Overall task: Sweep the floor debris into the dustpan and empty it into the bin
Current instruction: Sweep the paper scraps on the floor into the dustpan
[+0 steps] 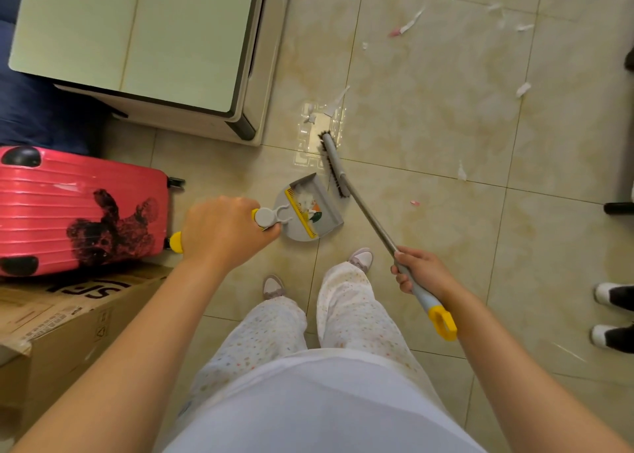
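Head view: my left hand (223, 233) grips the dustpan (330, 209) handle, right hand (420, 271) the broom (364, 213); some debris (305, 201) panned; paper scraps (523, 89) remain.

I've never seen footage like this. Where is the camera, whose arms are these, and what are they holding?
There is no machine here. The single picture comes from a camera worn on a person's head, looking down, so you see that person's own arms, legs and shoes. The left hand grips the upright handle of a grey dustpan. The pan sits on the tiled floor with some scraps already inside. The right hand grips the metal pole of a broom, whose brush head is down at the floor just beyond the pan. White paper scraps lie scattered farther out. On the left are a pink suitcase, a cardboard box and a pale cabinet.
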Demonstrator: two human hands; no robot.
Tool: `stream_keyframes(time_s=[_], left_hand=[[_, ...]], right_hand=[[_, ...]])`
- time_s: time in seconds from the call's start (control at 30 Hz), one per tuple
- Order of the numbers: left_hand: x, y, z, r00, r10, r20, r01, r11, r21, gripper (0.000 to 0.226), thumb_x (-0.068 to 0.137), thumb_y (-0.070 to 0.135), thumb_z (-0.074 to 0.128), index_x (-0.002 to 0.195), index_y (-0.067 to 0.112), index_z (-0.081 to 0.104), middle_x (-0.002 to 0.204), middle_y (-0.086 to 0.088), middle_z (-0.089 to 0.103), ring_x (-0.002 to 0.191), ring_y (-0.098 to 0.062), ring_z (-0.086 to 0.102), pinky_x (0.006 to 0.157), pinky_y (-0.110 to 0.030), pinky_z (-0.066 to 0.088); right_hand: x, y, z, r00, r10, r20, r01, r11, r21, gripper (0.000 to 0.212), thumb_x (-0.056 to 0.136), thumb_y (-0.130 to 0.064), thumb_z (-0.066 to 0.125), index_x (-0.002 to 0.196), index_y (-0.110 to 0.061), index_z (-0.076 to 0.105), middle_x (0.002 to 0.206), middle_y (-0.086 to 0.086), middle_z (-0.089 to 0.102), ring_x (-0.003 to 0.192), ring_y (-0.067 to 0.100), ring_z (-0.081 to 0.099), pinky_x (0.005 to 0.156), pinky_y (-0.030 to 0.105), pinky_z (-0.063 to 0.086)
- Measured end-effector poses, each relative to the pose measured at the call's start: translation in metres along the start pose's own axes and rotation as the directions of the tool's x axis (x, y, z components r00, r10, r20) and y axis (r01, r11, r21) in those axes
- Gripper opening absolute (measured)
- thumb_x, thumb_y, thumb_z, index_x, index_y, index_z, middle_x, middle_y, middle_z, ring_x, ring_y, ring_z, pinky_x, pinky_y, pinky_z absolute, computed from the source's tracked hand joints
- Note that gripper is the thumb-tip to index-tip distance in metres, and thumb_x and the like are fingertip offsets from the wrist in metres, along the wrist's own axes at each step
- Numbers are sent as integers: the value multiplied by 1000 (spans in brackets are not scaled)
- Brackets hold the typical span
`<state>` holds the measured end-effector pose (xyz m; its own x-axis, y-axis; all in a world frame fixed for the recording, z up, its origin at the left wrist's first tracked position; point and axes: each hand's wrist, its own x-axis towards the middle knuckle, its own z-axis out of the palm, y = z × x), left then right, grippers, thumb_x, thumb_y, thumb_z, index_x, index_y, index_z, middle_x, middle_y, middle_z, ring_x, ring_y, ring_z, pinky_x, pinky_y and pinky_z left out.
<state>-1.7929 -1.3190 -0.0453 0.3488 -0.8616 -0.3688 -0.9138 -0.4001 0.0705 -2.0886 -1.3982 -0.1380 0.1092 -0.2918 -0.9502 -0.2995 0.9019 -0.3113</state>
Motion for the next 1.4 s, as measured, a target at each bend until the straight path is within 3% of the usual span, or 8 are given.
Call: stream_keyframes(time_s=[0.23,0.53,0.67,0.77,0.83,1.1,1.2,1.4], left_hand=[[8,15,-14,999,47,-3,-47,998,33,51,80,59,59,54,15,59,46,1,50,42,-21,47,41,-18,22],[36,80,-19,988,151,17,-151,987,47,50,81,55,59,54,14,54,50,-1,54,47,-25,53,44,-20,28],[53,116,-16,978,208,29,-210,976,56,48,81,54,59,56,14,56,50,0,52,47,-24,53,46,-22,35],[67,148,-13,964,264,32,-266,961,73,48,82,54,58,57,13,59,51,-3,56,47,-24,54,47,-23,40],[73,169,-11,955,292,44,-295,951,95,46,83,52,58,58,13,59,51,-2,54,45,-22,47,46,-20,32],[100,226,-9,948,317,37,-319,937,140,44,81,56,56,60,18,55,57,-1,52,52,-22,48,46,-20,26],[104,230,-12,948,315,37,-317,938,140,42,81,54,58,61,18,55,57,-1,51,53,-23,48,47,-22,27],[107,231,-12,946,321,31,-322,936,140,43,79,54,60,60,15,60,55,-3,55,51,-25,51,47,-22,31]], right_hand=[[2,-8,-32,985,-55,-165,48,998,-45,32,98,-6,44,127,8,48,67,12,44,50,18,37,34,14,34],[-3,-8,-98,946,-44,-321,55,998,25,48,96,-4,46,143,-3,35,65,11,42,51,18,36,32,13,33],[3,-8,-130,938,-30,-345,53,997,57,27,95,-2,44,119,8,52,64,10,40,50,18,35,31,14,34],[8,-8,-151,937,-24,-348,58,994,88,12,96,-1,42,104,-2,52,65,10,40,50,17,35,32,13,35],[13,-7,-162,939,-6,-345,52,991,125,9,96,-1,42,100,-3,49,66,10,39,50,18,35,33,13,35],[42,-6,-176,968,54,-245,-16,988,155,8,96,-2,42,93,-1,49,66,10,40,50,16,36,34,15,35],[46,-9,-171,987,108,-119,-68,952,299,16,96,-2,42,83,-5,49,68,11,41,37,12,40,33,13,35],[19,-7,-175,985,128,117,-172,815,553,7,98,-6,39,94,-7,44,72,12,42,33,7,41,30,13,32]])
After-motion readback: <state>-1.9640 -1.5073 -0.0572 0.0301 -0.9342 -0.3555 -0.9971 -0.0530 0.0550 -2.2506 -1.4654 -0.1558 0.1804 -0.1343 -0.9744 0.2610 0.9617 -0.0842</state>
